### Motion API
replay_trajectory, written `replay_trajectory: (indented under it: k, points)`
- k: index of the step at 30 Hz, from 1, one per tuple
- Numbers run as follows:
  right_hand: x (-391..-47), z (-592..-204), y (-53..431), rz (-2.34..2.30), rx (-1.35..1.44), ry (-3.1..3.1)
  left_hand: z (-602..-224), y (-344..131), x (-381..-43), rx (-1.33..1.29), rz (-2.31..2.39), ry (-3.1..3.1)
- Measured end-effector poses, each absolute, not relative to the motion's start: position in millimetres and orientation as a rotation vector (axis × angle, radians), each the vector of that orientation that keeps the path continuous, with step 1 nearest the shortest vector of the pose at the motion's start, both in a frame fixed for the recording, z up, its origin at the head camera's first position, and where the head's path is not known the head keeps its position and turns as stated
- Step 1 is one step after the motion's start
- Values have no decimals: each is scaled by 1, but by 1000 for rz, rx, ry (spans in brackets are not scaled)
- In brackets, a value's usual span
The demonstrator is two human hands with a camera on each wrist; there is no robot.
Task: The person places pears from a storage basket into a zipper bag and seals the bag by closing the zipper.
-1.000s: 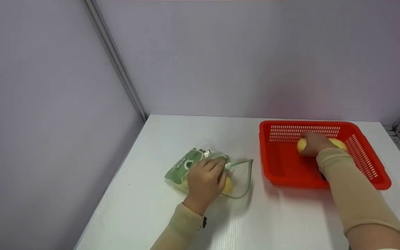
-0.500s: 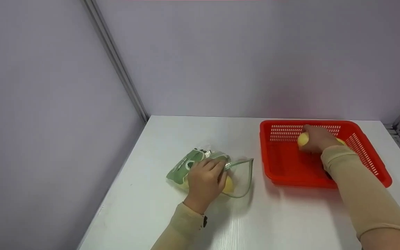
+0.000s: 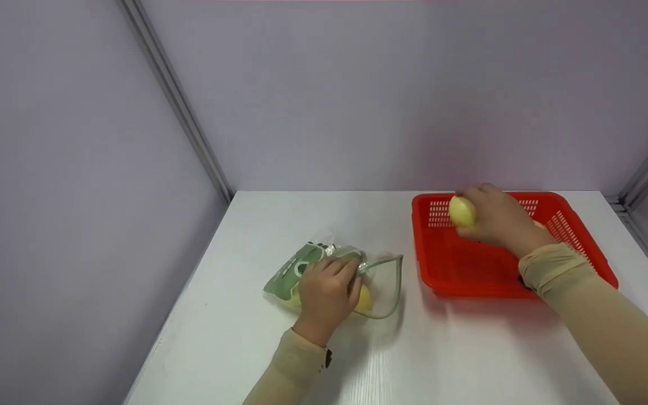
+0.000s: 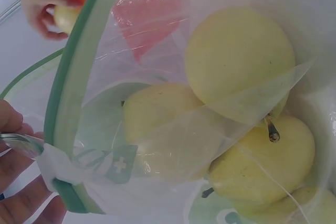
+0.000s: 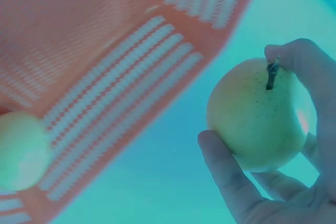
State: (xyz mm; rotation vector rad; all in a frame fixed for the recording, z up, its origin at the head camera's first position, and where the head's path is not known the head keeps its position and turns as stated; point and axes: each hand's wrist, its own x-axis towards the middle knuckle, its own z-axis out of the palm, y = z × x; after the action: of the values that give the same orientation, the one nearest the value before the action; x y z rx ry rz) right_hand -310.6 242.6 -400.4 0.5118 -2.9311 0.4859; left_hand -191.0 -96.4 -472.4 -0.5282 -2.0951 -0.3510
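My right hand [image 3: 498,219] grips a yellow pear [image 3: 462,211] above the left part of a red plastic basket [image 3: 421,253]. In the right wrist view the thumb and fingers surround this held pear [image 5: 257,114], its dark stem showing. Another pear [image 5: 21,150] lies in the basket, mostly hidden by my hand in the head view. On the table, my left hand [image 3: 325,292] holds the edge of a clear bag [image 3: 290,275] with green print and green trim. Several pears [image 4: 239,61] show inside it in the left wrist view. The bag lies with its mouth spread toward the basket.
A white table [image 3: 211,337] carries the bag on the left and the basket on the right. Grey-white panels [image 3: 358,95] rise behind and at both sides, with metal strips [image 3: 183,107] at the corners.
My right hand has lifted a pear up from inside the basket and moved left with it. My left hand stays at the bag, and the view has shifted slightly.
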Motion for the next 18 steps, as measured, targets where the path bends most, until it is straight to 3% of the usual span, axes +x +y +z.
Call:
replay_trajectory:
  k: [8,18]
  points:
    - [-255,-392,201,511,804,-2622,-473,-98,-195,-514,-314,-2117]
    - [-215,-421,166,547,1133,-2331,-474,-98,-200,-483,-326,-2132]
